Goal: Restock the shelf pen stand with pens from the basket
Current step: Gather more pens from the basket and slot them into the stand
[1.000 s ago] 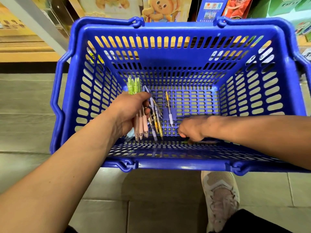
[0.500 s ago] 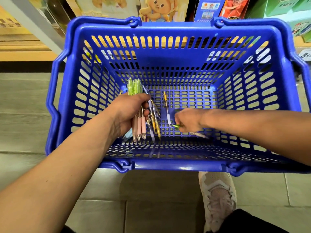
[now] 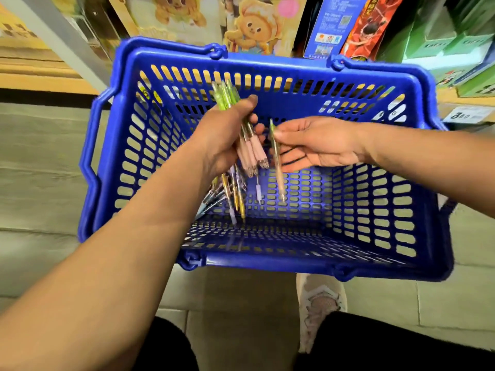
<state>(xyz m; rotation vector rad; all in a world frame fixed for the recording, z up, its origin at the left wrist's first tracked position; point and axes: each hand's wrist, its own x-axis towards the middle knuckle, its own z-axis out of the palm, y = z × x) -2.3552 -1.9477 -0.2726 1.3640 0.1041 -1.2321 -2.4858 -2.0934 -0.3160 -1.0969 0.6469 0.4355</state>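
Head view – gathering step, pens being collected inside the basket (image 3: pixel 267 61).

Step in hand: a bundle of pens (image 3: pixel 250 149) is gripped in the left hand (image 3: pixel 222 135), fingers curled round the barrels, above the middle of the basket. A single pen (image 3: pixel 278 167) is pinched near its top between thumb and fingers of the right hand (image 3: pixel 316 145). It hangs tip-down just beside the bundle, not yet joined to it. More loose pens (image 3: pixel 239 199) lie on the basket floor toward the near-left corner, partly hidden under the left forearm. The pen stand is not in view. Judged stage: early to middle – nothing has been delivered to the shelf (image 3: pixel 466 103).

Next move, as judged: the single pen is to be slid into the left-hand bundle, barrels parallel, the left grip loosened only briefly so that none slip. The remaining loose pens are then to be picked up.

Materials and shapes:
- Basket: blue rigid plastic, rectangular, walls and floor pierced with oblong slots, folded handles along the rim. It stands on grey floor tiles (image 3: pixel 40 170).
- Bundle: slim cylinders with translucent green upper ends, matte pink grips and pointed tips.
- Single pen: thin, pale greenish, somewhat blurred.
- Loose pens: yellowish and clear barrels, glossy.
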